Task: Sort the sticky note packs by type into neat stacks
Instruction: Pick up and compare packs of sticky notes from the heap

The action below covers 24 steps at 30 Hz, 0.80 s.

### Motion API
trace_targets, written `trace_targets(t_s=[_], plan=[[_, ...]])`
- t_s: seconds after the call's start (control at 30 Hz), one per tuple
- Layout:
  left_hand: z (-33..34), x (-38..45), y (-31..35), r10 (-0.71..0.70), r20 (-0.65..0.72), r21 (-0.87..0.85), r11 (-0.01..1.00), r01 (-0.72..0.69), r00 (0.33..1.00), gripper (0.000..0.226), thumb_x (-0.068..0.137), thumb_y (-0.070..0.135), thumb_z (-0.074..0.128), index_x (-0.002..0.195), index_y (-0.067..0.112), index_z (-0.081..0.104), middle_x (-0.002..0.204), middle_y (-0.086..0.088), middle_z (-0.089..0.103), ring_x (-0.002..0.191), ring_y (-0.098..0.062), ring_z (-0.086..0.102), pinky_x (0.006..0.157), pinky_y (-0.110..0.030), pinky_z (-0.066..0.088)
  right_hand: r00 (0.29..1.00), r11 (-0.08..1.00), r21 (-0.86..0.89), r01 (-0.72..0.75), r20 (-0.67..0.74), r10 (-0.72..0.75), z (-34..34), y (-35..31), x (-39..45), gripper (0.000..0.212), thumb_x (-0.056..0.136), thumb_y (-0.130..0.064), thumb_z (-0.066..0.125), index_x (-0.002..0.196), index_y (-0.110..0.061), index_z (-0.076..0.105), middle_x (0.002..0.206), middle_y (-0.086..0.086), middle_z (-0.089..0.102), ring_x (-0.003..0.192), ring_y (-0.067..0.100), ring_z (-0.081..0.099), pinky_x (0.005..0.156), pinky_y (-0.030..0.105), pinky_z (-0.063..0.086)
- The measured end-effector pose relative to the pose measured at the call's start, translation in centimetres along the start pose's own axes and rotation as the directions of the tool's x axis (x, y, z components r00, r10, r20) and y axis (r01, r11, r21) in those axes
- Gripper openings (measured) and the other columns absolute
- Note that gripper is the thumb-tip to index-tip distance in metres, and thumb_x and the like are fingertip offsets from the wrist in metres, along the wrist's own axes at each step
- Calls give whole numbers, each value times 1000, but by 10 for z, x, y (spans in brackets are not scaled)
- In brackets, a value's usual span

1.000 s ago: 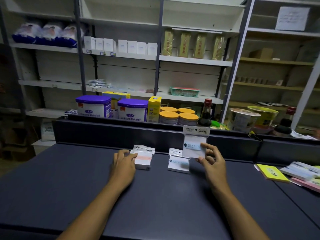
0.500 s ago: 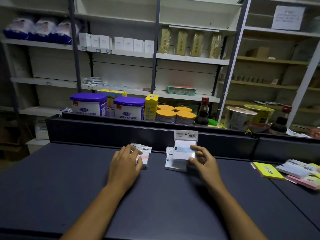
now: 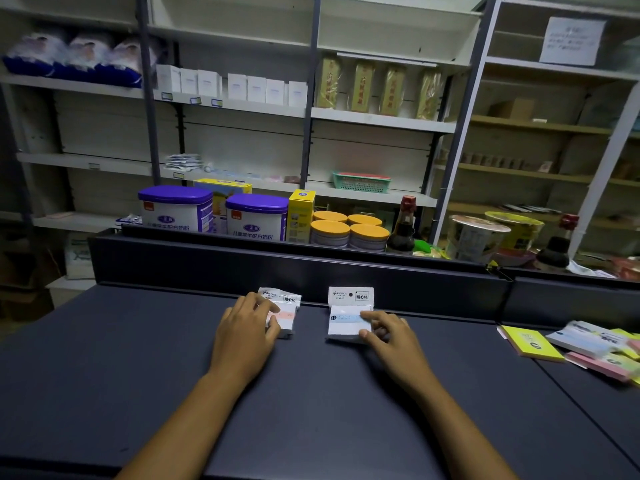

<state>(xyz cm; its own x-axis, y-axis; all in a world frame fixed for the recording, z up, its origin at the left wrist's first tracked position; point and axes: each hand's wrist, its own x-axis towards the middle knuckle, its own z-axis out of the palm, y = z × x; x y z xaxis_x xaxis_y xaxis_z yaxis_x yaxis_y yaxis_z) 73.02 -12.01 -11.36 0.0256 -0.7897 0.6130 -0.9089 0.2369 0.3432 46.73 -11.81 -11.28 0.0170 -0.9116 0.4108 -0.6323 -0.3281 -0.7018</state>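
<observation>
Two small stacks of white sticky note packs lie on the dark counter (image 3: pixel 311 410) near its raised back wall. The left stack (image 3: pixel 285 315) has a pink band on top; my left hand (image 3: pixel 247 336) rests on it, fingers curled over its left side. The right stack (image 3: pixel 348 318) has a pale blue band and a white header card. My right hand (image 3: pixel 388 336) holds its right edge between thumb and fingers, with the top pack lying flat on the stack.
Loose packs lie at the counter's right end: a yellow one (image 3: pixel 531 342), a white one (image 3: pixel 585 337) and a pink one (image 3: pixel 599 365). Behind the back wall (image 3: pixel 311 268) stand purple-lidded tins (image 3: pixel 176 209), orange-lidded jars (image 3: pixel 349 232), a dark bottle (image 3: pixel 401 226) and store shelves.
My right hand has lowered the blue-banded pack from upright in the air down flat onto the right stack. My left hand has stayed on the pink-banded stack.
</observation>
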Motion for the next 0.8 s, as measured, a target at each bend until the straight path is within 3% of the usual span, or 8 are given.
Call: trace_targets(t_s=[0.23, 0.5, 0.6, 0.7, 0.8], plan=[[1, 0, -1, -13, 10, -17, 1000, 13, 1000, 17, 89, 17, 57, 102, 19, 68, 104, 3, 59, 99, -17, 56, 84, -31, 44, 998, 985, -169, -47, 39, 55, 6, 7, 3, 33, 96, -29, 60, 128, -22, 62, 106, -1, 50, 112, 13, 38, 103, 27, 37], [3, 0, 0, 3, 47, 5, 1000, -3, 999, 15, 91, 20, 56, 103, 21, 66, 105, 4, 57, 100, -17, 55, 85, -31, 41, 996, 986, -151, -70, 36, 77, -1, 2, -2, 34, 95, -30, 61, 128, -22, 61, 109, 1, 47, 113, 17, 45, 105, 31, 39], [3, -2, 7, 30, 67, -23, 999, -28, 997, 15, 91, 21, 57, 102, 22, 66, 105, 5, 58, 101, -18, 55, 85, -31, 40, 996, 993, -95, -73, 37, 77, -12, 1, -13, 31, 94, -27, 64, 123, -17, 62, 110, 1, 46, 108, 17, 54, 99, 25, 42], [1, -2, 27, 75, 89, -83, 994, -67, 993, 14, 90, 25, 58, 103, 26, 64, 107, 10, 59, 105, -14, 55, 88, -31, 43, 995, 988, -147, -55, 78, 67, -37, 10, -26, 29, 94, -26, 65, 121, -16, 60, 114, 2, 48, 97, 7, 54, 86, 12, 37], [1, -1, 64, 138, 128, -144, 982, -119, 982, 15, 92, 29, 56, 105, 29, 63, 104, 13, 59, 105, -9, 55, 86, -30, 47, 992, 965, -257, -46, 99, 74, -78, 22, -37, 28, 93, -28, 64, 119, -17, 59, 113, 1, 53, 95, 9, 53, 84, 15, 38]])
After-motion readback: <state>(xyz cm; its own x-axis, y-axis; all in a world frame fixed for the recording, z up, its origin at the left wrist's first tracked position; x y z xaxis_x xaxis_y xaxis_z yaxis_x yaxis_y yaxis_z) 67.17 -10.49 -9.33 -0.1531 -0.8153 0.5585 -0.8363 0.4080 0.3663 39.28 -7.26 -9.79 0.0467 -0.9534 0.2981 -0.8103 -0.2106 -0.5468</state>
